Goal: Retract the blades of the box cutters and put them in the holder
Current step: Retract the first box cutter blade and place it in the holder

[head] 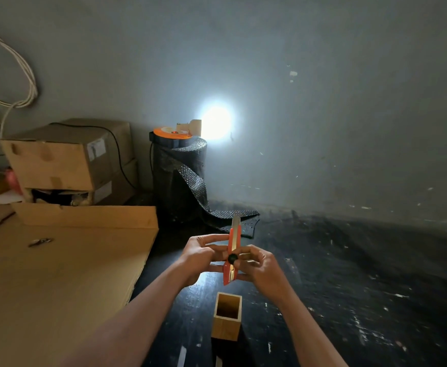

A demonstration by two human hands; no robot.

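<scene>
An orange box cutter stands almost upright between both hands, its silver blade sticking out of the top end. My left hand grips its body from the left. My right hand holds it from the right, with fingers at the black locking knob. Below the hands a square wooden holder stands on the dark floor, open at the top with nothing visible inside.
A large flat sheet of cardboard lies to the left with a small metal object on it. Stacked cardboard boxes sit behind it. A roll of black bubble wrap carries an orange reel and a bright lamp.
</scene>
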